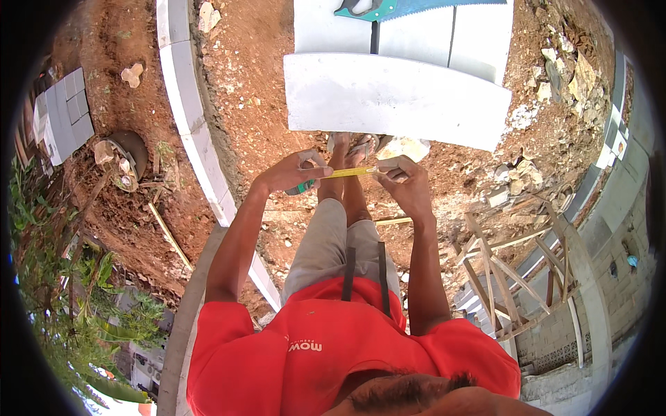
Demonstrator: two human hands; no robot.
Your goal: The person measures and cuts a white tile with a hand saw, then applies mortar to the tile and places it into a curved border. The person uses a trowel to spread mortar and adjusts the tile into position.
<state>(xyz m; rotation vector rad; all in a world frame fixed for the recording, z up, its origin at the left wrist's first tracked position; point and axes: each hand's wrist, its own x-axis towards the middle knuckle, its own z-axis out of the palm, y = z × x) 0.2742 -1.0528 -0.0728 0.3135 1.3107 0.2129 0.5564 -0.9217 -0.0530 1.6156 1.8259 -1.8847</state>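
Note:
A tape measure (301, 187) with a green case sits in my left hand (295, 172), its fingers closed round it. A short length of yellow blade (350, 172) runs from the case across to my right hand (406, 182), which pinches the blade's end between thumb and fingers. Both hands are held in front of my body, above my legs. Just beyond them lies a pale grey block (395, 97) with a slightly curved look. Behind that block are more flat pale blocks (409, 41), and a handsaw (416, 10) with a green handle rests on them.
To the left, a low course of pale blocks (182, 90) crosses the reddish soil. A stack of grey blocks (66, 111) stands farther left. A wooden trestle (510, 274) is at the right. Broken rubble (583, 80) lies at the far right. Plants (90, 312) grow at lower left.

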